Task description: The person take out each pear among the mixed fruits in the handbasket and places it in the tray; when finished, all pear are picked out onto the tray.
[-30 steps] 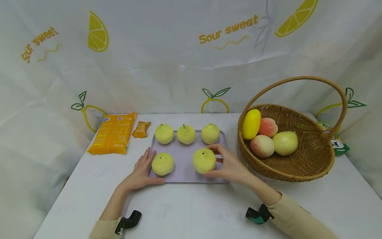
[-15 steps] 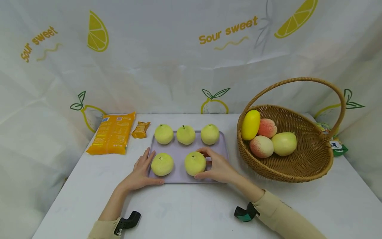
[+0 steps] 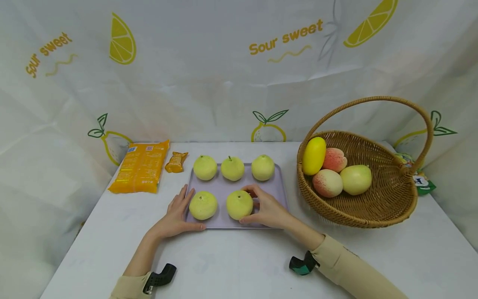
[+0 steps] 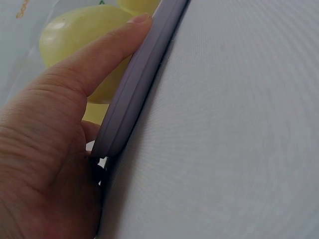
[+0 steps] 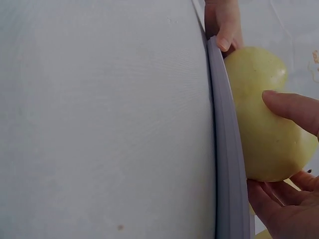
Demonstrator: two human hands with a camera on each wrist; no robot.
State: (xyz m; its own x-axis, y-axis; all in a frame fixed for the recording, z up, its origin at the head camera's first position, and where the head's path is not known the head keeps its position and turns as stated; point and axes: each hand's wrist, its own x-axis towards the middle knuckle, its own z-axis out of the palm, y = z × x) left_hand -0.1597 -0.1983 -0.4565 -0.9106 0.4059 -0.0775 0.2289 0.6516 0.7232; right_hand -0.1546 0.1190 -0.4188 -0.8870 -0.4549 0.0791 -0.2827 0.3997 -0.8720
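In the head view a lilac tray (image 3: 224,187) bears several round yellow-green pears, three along the back. My right hand (image 3: 267,209) holds the front-row pear (image 3: 239,205) between thumb and fingers, low at the tray's surface. In the right wrist view its thumb (image 5: 294,110) lies on one side of the pear (image 5: 269,144), fingers on the other. My left hand (image 3: 179,216) rests at the tray's front left corner, fingers extended along the left side. Its thumb (image 4: 107,57) lies on the front rim. Beside that hand sits another front pear (image 3: 203,205).
A wicker basket (image 3: 358,216) with a tall handle stands right of the tray, holding peaches, a yellow oval fruit and a pale pear. An orange packet (image 3: 140,167) and a small wrapped snack (image 3: 176,162) lie at the left. A green packet (image 3: 425,182) shows behind the basket.
My right hand has moved left with the pear, which now stands closer to the other front pear and looks lower. The left hand and the tray have stayed in place.
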